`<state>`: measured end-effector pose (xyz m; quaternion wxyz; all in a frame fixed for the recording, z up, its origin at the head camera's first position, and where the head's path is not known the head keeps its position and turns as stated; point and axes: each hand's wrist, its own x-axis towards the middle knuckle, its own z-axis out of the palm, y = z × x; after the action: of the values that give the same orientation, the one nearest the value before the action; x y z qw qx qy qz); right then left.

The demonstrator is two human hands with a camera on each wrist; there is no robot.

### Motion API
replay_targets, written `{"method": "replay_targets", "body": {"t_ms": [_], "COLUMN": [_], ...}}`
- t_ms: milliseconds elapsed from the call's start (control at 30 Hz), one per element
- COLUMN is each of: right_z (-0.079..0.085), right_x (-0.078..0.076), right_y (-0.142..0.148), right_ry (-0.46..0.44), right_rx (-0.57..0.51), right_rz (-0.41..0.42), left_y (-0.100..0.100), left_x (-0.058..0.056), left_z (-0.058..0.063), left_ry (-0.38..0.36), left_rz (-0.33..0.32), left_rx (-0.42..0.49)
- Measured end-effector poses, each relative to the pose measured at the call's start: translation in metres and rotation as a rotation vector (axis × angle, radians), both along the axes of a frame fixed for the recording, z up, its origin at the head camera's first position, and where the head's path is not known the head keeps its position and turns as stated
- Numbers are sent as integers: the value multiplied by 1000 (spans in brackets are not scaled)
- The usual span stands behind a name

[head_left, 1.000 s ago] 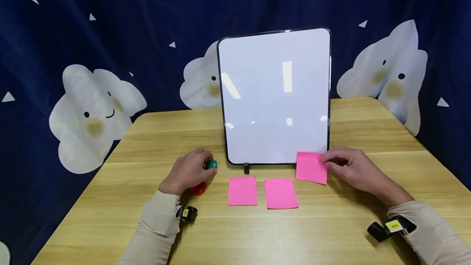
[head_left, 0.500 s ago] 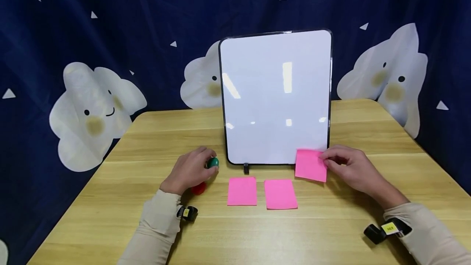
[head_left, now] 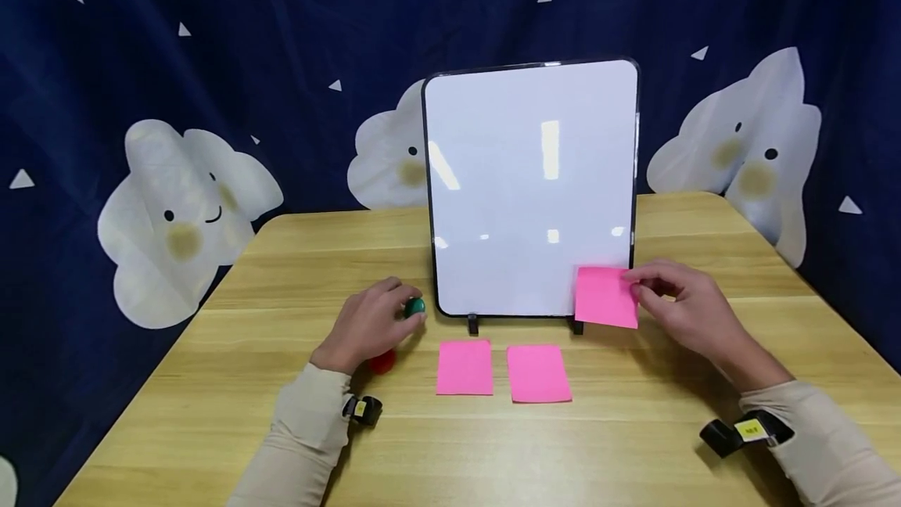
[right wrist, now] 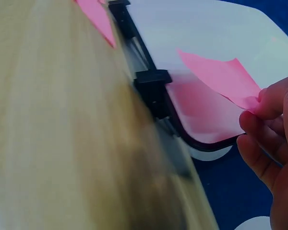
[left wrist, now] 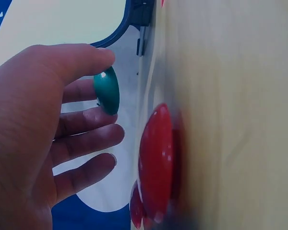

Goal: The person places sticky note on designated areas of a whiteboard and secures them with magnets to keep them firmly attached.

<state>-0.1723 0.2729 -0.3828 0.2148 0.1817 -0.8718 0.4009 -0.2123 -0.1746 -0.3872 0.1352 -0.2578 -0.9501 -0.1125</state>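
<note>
My right hand point(head_left: 679, 307) pinches a pink sticky note point(head_left: 605, 300) by its right side. The note hangs in front of the lower right corner of a white board point(head_left: 528, 178); in the right wrist view the note point(right wrist: 225, 79) stands a little off the board's surface. My left hand point(head_left: 369, 323) holds a round green magnet point(left wrist: 107, 91) between thumb and fingers, just above the table at the left of the board. Red magnets lie below that hand, the nearest red magnet point(left wrist: 156, 163) large in the left wrist view.
Two more pink notes, a left note point(head_left: 464, 367) and a right note point(head_left: 539, 373), lie flat before the board. Small black feet, one foot point(head_left: 473, 325) at the left, carry the board on the wooden table point(head_left: 450, 444). A dark blue curtain point(head_left: 303, 14) hangs behind.
My right hand has raised the pink note and brought it slightly right, baring the board's right foot. The left hand has shifted a little to the right and up with the green magnet.
</note>
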Motion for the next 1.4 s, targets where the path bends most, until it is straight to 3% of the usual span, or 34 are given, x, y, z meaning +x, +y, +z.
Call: {"method": "replay_targets", "body": {"t_ms": [300,700,1133,1400], "right_z": [11,28,32,41], "right_x": [-8,-20,-33,-40], "right_y": [1,-2,0,-4], "right_ry": [-1,87,76,64], "right_rx": [4,-50,-112,-154], "right_rz": [-30,-17,-49,-71], "left_y": [2,5,3,2], "left_x": [1,-1,-1,-2], "left_z": [1,2,0,0], "left_ry": [33,94,141,153], "left_rz": [-19,-74,-115,-202], "left_rx": [3,41,93,171]}}
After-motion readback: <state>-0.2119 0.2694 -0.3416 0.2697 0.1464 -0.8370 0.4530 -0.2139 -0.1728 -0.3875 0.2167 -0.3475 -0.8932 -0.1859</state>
